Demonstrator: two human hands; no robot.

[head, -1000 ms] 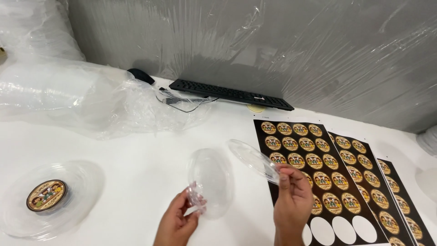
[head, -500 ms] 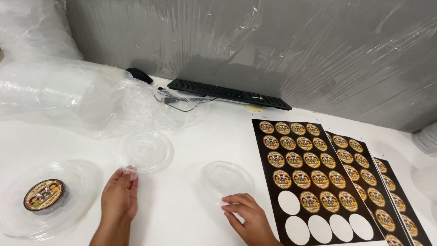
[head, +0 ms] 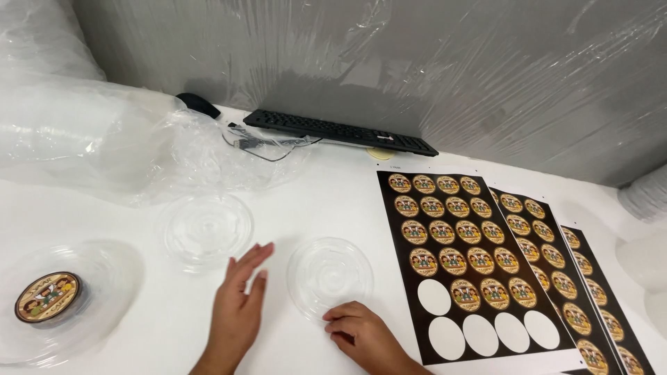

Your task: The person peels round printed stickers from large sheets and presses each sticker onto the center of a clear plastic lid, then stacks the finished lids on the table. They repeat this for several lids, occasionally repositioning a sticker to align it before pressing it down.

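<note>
Labelling clear lids: the right hand point(head: 365, 333), fingers curled, apparently steadies the near clear lid point(head: 330, 276) on the white table point(head: 333, 201), the left hand point(head: 240, 305) hovers spread; next, peeling a sticker off the sticker sheet point(head: 465, 257).

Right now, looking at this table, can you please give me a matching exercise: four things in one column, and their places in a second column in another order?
Things:
1. keyboard
2. sticker sheets
3. left hand
4. lid with a sticker

Places:
A. far left, near the table edge
B. between the two clear lids
C. at the back, by the wrapped wall
D. right side of the table

Pairs: 1-C, 2-D, 3-B, 4-A
</note>
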